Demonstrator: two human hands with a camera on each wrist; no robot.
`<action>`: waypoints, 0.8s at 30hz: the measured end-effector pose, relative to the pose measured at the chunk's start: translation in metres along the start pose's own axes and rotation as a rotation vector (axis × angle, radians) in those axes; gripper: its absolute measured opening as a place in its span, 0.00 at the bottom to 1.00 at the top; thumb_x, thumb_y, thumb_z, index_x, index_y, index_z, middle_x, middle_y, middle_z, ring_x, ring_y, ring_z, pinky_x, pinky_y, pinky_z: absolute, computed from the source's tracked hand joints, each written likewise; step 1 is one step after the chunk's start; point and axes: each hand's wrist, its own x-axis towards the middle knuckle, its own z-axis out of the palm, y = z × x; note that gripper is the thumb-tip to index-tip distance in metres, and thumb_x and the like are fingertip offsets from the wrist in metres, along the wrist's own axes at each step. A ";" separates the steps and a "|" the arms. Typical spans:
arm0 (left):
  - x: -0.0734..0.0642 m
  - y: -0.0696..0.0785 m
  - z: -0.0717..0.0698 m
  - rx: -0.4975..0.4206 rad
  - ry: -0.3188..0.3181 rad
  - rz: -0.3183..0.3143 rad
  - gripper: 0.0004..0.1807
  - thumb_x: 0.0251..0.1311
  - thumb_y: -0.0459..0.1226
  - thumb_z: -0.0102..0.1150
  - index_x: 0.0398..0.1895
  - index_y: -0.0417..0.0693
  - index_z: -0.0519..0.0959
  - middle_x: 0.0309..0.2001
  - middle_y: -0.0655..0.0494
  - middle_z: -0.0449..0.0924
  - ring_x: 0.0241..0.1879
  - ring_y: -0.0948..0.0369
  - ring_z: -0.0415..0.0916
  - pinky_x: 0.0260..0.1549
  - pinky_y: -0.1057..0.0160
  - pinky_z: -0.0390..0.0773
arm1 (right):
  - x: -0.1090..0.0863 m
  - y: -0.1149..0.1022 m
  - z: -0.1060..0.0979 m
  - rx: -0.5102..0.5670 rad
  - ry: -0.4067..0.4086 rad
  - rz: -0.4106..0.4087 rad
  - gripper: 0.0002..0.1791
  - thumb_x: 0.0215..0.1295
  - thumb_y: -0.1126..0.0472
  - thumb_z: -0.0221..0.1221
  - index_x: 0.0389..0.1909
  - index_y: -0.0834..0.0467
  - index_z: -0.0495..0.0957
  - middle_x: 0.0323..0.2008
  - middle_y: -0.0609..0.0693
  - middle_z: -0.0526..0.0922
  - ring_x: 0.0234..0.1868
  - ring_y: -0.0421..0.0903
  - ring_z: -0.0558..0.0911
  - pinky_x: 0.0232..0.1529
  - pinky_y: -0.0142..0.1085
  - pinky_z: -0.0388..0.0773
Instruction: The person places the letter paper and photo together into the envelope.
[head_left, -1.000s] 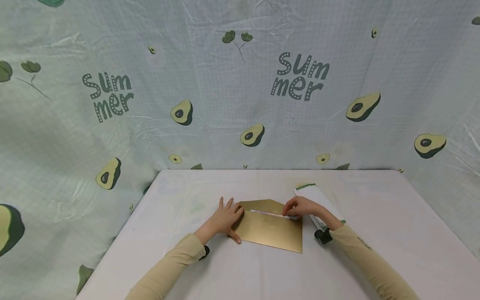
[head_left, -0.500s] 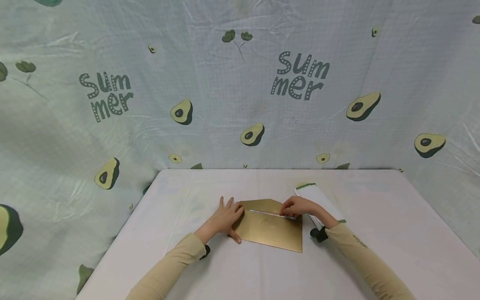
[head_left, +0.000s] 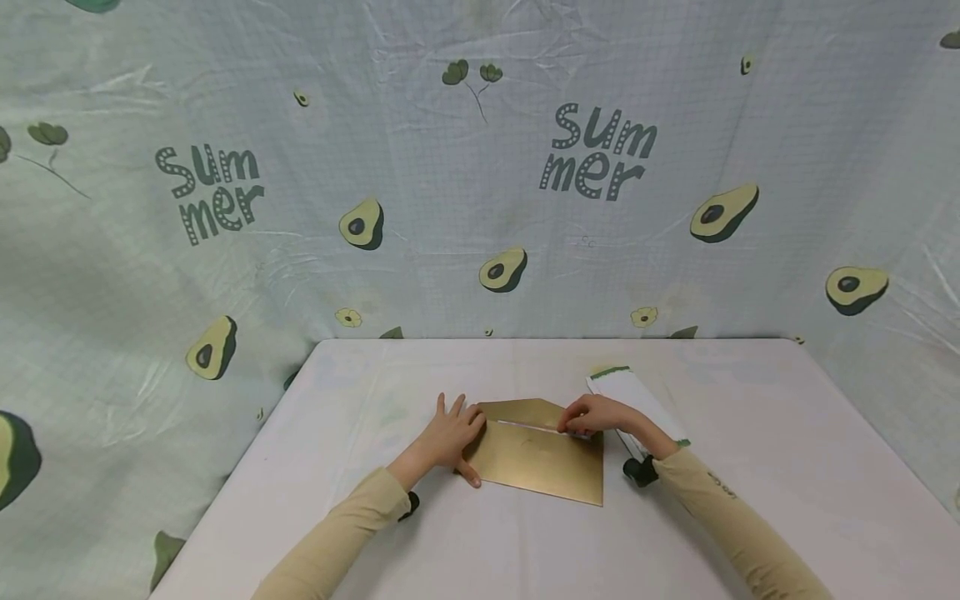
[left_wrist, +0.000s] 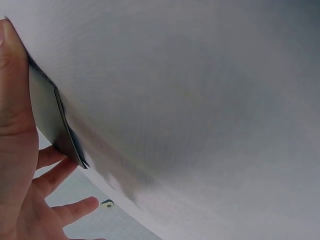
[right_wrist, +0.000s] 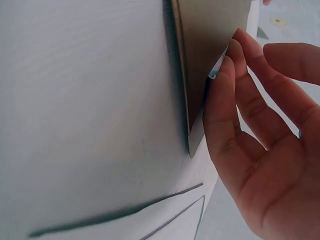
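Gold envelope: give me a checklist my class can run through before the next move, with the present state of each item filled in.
1. Left hand on the gold envelope's left end: ok, it rests there with fingers spread.
2. Flap clear of the opening: ok, it lies open on the far side.
3. Right hand on the pale insert: ok, its fingertips pinch it toward the right end of the opening.
4. The pale insert fully inside: not ok, a thin strip shows along the opening.
5. The insert's lower edge lying flat inside: cannot tell, the envelope hides it.
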 end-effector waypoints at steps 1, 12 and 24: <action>0.000 0.000 0.000 0.002 -0.002 -0.001 0.57 0.22 0.72 0.57 0.56 0.46 0.63 0.57 0.48 0.64 0.61 0.43 0.58 0.52 0.34 0.58 | -0.001 0.000 0.000 0.000 0.000 -0.006 0.12 0.63 0.64 0.49 0.38 0.63 0.79 0.27 0.48 0.76 0.25 0.39 0.71 0.26 0.29 0.69; -0.001 0.000 0.000 0.015 0.007 0.016 0.56 0.23 0.73 0.56 0.55 0.46 0.64 0.58 0.49 0.64 0.61 0.44 0.59 0.52 0.35 0.58 | -0.010 0.007 -0.003 -0.034 0.059 -0.119 0.12 0.62 0.61 0.52 0.40 0.62 0.79 0.33 0.55 0.80 0.28 0.41 0.75 0.29 0.32 0.74; -0.001 0.000 0.000 0.019 0.007 0.013 0.57 0.23 0.73 0.56 0.58 0.47 0.64 0.58 0.49 0.64 0.61 0.43 0.58 0.53 0.35 0.58 | -0.023 0.020 -0.025 -0.066 0.143 -0.209 0.11 0.61 0.63 0.53 0.41 0.63 0.78 0.36 0.57 0.81 0.32 0.45 0.80 0.27 0.33 0.76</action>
